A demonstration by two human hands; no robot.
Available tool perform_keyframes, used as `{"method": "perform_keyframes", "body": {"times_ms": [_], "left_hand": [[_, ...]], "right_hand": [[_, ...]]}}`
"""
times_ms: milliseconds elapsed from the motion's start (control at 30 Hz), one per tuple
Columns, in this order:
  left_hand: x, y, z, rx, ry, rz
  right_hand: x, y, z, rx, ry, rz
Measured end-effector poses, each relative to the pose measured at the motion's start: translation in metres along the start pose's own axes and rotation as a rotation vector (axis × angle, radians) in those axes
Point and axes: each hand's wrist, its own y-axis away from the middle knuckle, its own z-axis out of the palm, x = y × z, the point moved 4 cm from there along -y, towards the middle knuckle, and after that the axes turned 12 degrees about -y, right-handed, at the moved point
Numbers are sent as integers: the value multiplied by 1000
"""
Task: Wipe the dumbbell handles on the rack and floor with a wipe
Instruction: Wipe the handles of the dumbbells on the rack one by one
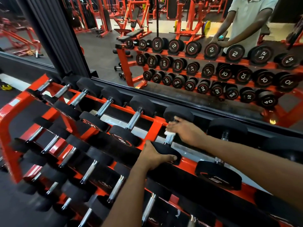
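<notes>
A wide mirror (101, 51) fills the upper right of the frame. Below it, a red rack (7, 128) of black dumbbells runs from the left edge to the bottom right. Right of centre, on the top row, lies the dumbbell (178, 113) being cleaned. The left hand (155, 154) grasps its near black head. The right hand (185, 130), blurred, is curled over the metal handle (169, 140), pressing a white wipe (168, 133) against it.

We look forward and down from head height, close over the dumbbell rack (6, 136), facing the wall mirror (101, 51) behind.
</notes>
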Motion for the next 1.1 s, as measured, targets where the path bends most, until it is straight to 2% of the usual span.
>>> {"method": "perform_keyframes", "body": {"times_ms": [67, 133, 167, 267, 300, 400, 433, 533, 667, 733, 800, 900, 1100], "left_hand": [[0, 0, 0, 2, -3, 0], [0, 0, 0, 3, -4, 6], [-1, 0, 0, 3, 2, 10], [-2, -1, 1, 2, 5, -1], [-3, -1, 1, 7, -9, -6], [-2, -1, 1, 12, -24, -3], [-2, -1, 0, 11, -19, 0], [-1, 1, 0, -11, -20, 3], [-1, 0, -1, -18, -42, 0], [-1, -1, -1, -22, -43, -2], [-1, 0, -1, -26, -41, 0], [-1, 1, -1, -35, -38, 3], [-1, -1, -1, -5, -47, 0]], "right_hand": [[-4, 3, 6, 30, 80, 7], [-21, 12, 22, -14, 72, -149], [-21, 14, 25, -18, 68, -163], [-3, 7, 17, 71, 113, 82], [-5, 5, 18, 87, 143, 108], [-18, 4, 29, -25, 147, -26], [-16, 4, 25, -11, 154, -16], [-6, 3, 13, 56, 221, 185], [-12, 13, 26, -26, 146, 113], [0, 13, 22, 71, 168, 190], [0, 13, 24, 101, 168, 281], [-14, 21, 34, 138, 54, 376], [-17, 10, 44, 637, -528, 866]]}}
